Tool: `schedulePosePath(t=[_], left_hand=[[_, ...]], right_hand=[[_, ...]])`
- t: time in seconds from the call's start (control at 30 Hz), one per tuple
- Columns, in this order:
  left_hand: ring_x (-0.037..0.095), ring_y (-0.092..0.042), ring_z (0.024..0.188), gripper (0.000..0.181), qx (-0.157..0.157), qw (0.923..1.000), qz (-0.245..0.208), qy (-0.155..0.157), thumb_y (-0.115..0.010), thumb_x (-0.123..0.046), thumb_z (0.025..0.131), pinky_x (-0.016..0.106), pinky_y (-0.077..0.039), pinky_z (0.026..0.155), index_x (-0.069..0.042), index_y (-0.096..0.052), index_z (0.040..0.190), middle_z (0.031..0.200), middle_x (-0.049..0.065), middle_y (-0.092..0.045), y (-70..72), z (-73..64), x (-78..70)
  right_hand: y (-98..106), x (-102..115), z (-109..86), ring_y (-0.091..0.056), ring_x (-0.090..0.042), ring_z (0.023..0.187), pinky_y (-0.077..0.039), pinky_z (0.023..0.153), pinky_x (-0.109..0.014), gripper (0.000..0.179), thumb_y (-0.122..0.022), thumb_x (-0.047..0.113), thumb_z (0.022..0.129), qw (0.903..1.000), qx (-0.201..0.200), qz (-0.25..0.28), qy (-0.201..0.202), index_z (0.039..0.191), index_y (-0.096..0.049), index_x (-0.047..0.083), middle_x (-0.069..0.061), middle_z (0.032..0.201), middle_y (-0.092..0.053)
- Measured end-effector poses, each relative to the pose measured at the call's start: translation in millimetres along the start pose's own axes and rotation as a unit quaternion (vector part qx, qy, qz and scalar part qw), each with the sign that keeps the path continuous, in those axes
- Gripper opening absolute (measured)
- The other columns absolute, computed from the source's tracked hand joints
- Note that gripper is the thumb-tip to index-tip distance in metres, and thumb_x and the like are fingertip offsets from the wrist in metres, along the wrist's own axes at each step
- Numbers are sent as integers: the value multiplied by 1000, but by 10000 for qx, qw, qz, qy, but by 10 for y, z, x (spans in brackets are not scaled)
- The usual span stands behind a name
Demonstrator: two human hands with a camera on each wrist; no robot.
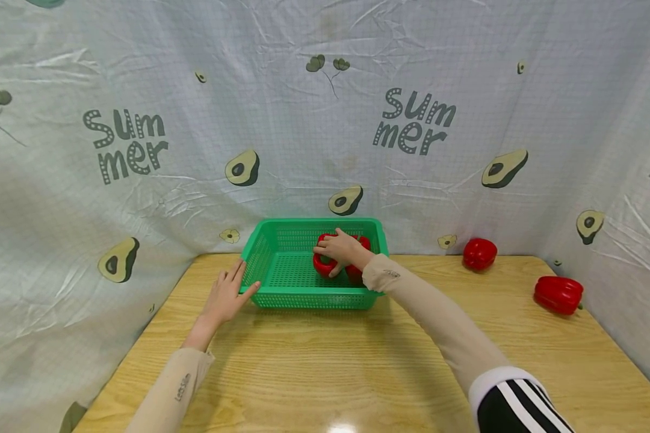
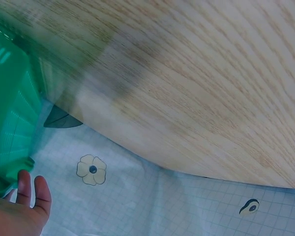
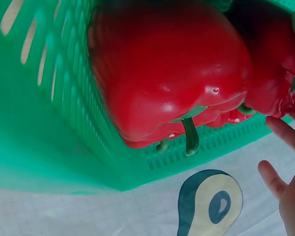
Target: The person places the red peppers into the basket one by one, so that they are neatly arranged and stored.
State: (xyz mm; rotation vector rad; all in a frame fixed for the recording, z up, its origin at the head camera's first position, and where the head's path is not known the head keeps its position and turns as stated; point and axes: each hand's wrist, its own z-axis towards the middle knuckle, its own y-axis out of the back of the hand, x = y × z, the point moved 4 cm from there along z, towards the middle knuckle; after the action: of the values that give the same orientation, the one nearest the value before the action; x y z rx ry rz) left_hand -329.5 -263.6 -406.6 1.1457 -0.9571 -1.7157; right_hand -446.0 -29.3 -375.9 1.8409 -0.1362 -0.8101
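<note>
Lying outside one green basket [image 1: 314,299]: two red peppers [image 1: 479,254].

We see glossy, smooth peppers [image 3: 172,69], right wrist view centre | plastic-looking basket [image 1: 314,290], head view centre | shiny wood-grain table [image 1: 303,361], lower frame | creased sheet [image 1: 281,108], upper frame

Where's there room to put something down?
There's bare table in front of the green basket, between the two sleeves. Another bare patch lies between the basket and the loose peppers. Inside, the basket's left side is bare; its right side is crowded with red peppers and the right hand.
</note>
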Motion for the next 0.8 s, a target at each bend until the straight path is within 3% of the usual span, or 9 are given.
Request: schedulePosePath(t=[0.03,0.13,0.27,0.33,0.47,0.53,0.67,0.73,0.8], left_hand=[[34,-36,102,72,4,10000,5,5,-42,-46,91,48,-33,81,3,-23,140,145,20,-23,0,-1,2],[33,-37,100,71,-5,10000,14,13,-42,-46,91,47,-33,80,2,-23,140,145,20,-23,0,-3,7],[33,-37,98,72,-17,10000,1,14,-42,-46,91,47,-33,79,2,-23,140,145,20,-23,3,-2,11],[34,-37,101,72,-24,10000,-17,5,-42,-46,91,49,-33,82,2,-23,140,145,20,-23,5,-1,11],[34,-37,100,71,-52,10000,-33,-18,-43,-45,90,49,-33,82,2,-23,140,145,20,-24,9,3,7],[32,-37,96,71,-61,10000,-19,-28,-43,-45,90,46,-34,79,2,-24,140,145,20,-24,10,5,7],[29,-36,91,71,-51,10000,22,-26,-42,-45,91,42,-33,75,2,-24,140,146,19,-23,2,9,12],[29,-36,92,71,-36,10000,18,-13,-42,-46,91,42,-33,75,2,-23,140,146,19,-23,-5,11,16],[30,-36,92,71,-25,10000,4,0,-42,-46,91,43,-33,75,1,-23,140,146,19,-22,-9,12,19]], right_hand=[[-33,4,20,-34,-22,128,-26,103,-51,84,-53,65,74,9999,-15,-154,45,140,-28,19,-1,140,-39],[-545,-133,405,-36,-20,123,-27,100,-53,91,-46,75,69,9968,-403,-651,210,141,-23,25,2,136,-41],[-1192,-353,928,-34,-19,123,-23,99,-59,99,-40,85,58,9960,-401,-756,268,140,-16,36,7,136,-40],[-1057,-312,845,-32,-19,128,-21,101,-58,98,-43,83,59,9973,-36,-701,224,141,-15,37,8,140,-36],[-490,-146,435,-33,-17,129,-23,103,-53,96,-41,82,62,9960,532,-685,222,142,-14,35,9,142,-35],[-585,-179,497,-35,-16,128,-24,101,-54,98,-33,86,59,9960,454,-722,282,142,-10,38,8,140,-37],[-979,-300,710,-39,-17,120,-24,97,-56,102,-21,91,53,9937,-472,-885,510,140,-9,41,6,132,-44],[-858,-241,647,-36,-17,125,-23,100,-55,99,-37,85,60,9949,-97,-918,397,142,-14,36,7,136,-41],[-474,-115,378,-35,-17,127,-22,102,-54,93,-44,79,65,9958,285,-805,329,142,-17,33,7,138,-40]])
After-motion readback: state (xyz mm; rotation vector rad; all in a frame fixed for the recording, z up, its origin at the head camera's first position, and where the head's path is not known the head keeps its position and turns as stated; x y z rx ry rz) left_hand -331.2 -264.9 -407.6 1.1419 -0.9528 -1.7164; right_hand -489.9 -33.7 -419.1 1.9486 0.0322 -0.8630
